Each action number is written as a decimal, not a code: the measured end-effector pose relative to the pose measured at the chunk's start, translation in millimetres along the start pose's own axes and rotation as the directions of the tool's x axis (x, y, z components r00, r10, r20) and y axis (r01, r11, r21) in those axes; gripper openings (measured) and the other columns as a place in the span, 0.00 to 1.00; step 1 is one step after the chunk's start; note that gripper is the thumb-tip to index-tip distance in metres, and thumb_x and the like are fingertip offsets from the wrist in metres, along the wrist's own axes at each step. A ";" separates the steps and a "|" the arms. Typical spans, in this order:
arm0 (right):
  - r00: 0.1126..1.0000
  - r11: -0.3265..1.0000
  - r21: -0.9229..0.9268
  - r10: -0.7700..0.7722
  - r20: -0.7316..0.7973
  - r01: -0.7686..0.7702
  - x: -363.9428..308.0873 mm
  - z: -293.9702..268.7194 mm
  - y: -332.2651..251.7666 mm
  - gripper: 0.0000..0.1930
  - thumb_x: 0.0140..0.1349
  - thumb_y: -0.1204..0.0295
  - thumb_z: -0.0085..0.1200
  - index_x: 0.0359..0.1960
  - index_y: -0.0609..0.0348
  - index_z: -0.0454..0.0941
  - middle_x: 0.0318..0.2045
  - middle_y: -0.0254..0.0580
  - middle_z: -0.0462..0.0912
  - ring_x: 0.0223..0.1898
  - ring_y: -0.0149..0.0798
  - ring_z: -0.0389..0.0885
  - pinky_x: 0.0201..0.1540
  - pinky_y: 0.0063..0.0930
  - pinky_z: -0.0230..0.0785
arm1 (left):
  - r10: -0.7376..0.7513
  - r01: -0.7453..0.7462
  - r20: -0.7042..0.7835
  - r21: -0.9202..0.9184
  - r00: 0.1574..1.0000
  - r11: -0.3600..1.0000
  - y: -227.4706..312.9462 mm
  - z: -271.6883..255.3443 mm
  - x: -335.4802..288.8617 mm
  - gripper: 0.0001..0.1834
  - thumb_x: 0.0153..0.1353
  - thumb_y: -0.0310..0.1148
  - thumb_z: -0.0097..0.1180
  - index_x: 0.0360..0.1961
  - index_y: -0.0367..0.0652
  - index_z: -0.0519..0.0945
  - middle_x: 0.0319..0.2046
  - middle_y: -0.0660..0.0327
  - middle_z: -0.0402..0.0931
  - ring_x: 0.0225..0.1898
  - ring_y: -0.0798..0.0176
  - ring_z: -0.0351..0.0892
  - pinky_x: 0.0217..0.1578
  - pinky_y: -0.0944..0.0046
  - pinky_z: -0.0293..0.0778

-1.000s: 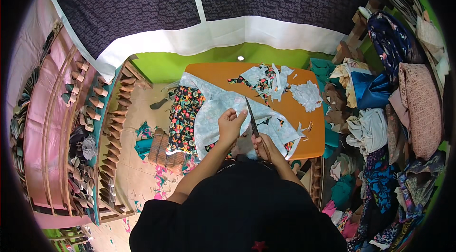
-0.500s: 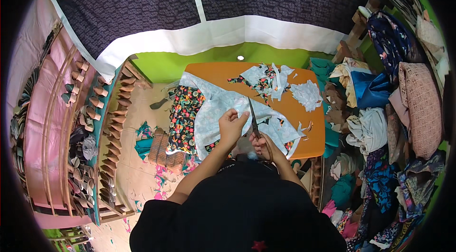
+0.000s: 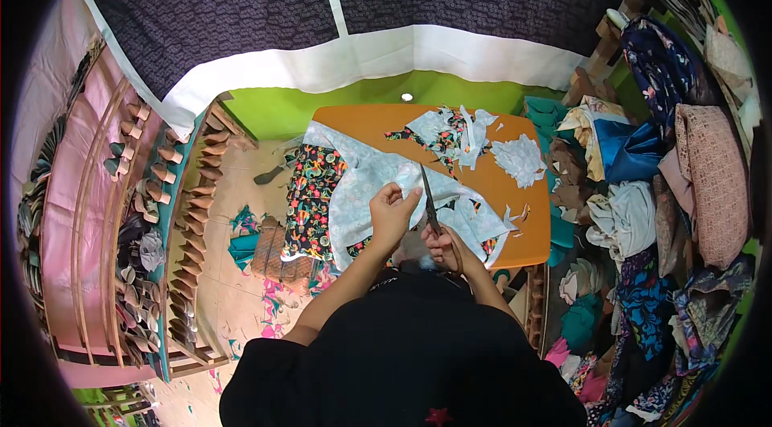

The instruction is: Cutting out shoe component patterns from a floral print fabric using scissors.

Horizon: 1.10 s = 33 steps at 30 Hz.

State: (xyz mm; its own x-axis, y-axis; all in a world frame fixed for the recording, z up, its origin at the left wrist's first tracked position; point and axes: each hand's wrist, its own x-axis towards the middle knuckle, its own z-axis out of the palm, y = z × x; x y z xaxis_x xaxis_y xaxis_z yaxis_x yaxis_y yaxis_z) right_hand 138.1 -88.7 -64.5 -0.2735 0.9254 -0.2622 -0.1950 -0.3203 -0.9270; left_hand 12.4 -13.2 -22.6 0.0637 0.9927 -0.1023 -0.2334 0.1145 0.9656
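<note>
A pale blue patterned cloth [image 3: 362, 186] lies spread over the orange table [image 3: 378, 120], its left part hanging off the edge with a black floral side showing. My left hand [image 3: 392, 214] pinches the cloth's near edge and lifts it. My right hand [image 3: 442, 246] grips the handles of dark scissors [image 3: 428, 198], whose blades point away from me into the cloth just right of my left hand.
Cut cloth scraps [image 3: 519, 158] lie on the table's far and right parts. Piles of folded fabrics [image 3: 643, 210] fill the right side. Wooden racks [image 3: 185, 210] stand at the left. Scraps litter the floor [image 3: 249, 226]. A dark curtain [image 3: 241, 9] hangs behind.
The scissors have crept slightly forward along the cloth. My left hand keeps hold of the cloth edge in nearly the same place.
</note>
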 end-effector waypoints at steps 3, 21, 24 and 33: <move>0.999 0.983 0.177 0.032 0.043 -0.039 -0.6 6.3 -5.7 0.29 0.50 0.41 0.41 0.34 0.59 0.63 0.17 0.25 0.57 0.18 0.21 0.55 0.20 0.14 0.52 | 0.031 -0.031 0.002 -0.011 1.000 0.999 0.1 1.1 -0.1 0.12 0.48 0.29 0.59 0.19 0.43 0.66 0.14 0.75 0.58 0.15 0.83 0.52 0.14 0.80 0.47; 0.997 0.992 0.108 0.051 0.066 -0.058 -0.3 6.4 -7.9 0.42 0.30 0.31 0.48 0.35 0.57 0.61 0.20 0.22 0.55 0.17 0.17 0.53 0.19 0.10 0.49 | 0.107 -0.105 -0.029 0.068 0.994 0.992 -6.8 -0.2 1.0 0.14 0.49 0.30 0.58 0.16 0.44 0.64 0.10 0.77 0.53 0.13 0.84 0.47 0.13 0.78 0.41; 0.995 0.985 0.149 0.080 0.065 -0.089 -2.5 13.0 -15.1 0.42 0.31 0.31 0.48 0.34 0.57 0.61 0.19 0.23 0.55 0.17 0.17 0.53 0.19 0.11 0.49 | 0.120 -0.117 -0.039 0.076 0.992 0.990 -8.0 -1.4 1.1 0.14 0.49 0.30 0.58 0.16 0.44 0.64 0.10 0.77 0.53 0.13 0.84 0.47 0.13 0.77 0.40; 0.996 0.962 0.263 0.066 0.054 -0.078 1.1 6.2 -1.5 0.19 0.54 0.52 0.43 0.34 0.57 0.64 0.18 0.25 0.57 0.17 0.21 0.53 0.19 0.13 0.48 | 0.115 -0.111 -0.046 0.081 0.992 0.991 -1.9 0.7 -0.3 0.14 0.49 0.30 0.58 0.16 0.44 0.64 0.11 0.77 0.54 0.13 0.84 0.47 0.13 0.78 0.41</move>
State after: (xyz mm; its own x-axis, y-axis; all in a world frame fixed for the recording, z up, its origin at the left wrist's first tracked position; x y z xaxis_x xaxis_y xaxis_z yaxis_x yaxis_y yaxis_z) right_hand 132.2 -88.5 -61.7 -0.3361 0.8902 -0.3076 -0.4144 -0.4331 -0.8004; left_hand 13.5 -13.8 -24.2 -0.0085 1.0000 -0.0018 -0.1598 0.0004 0.9871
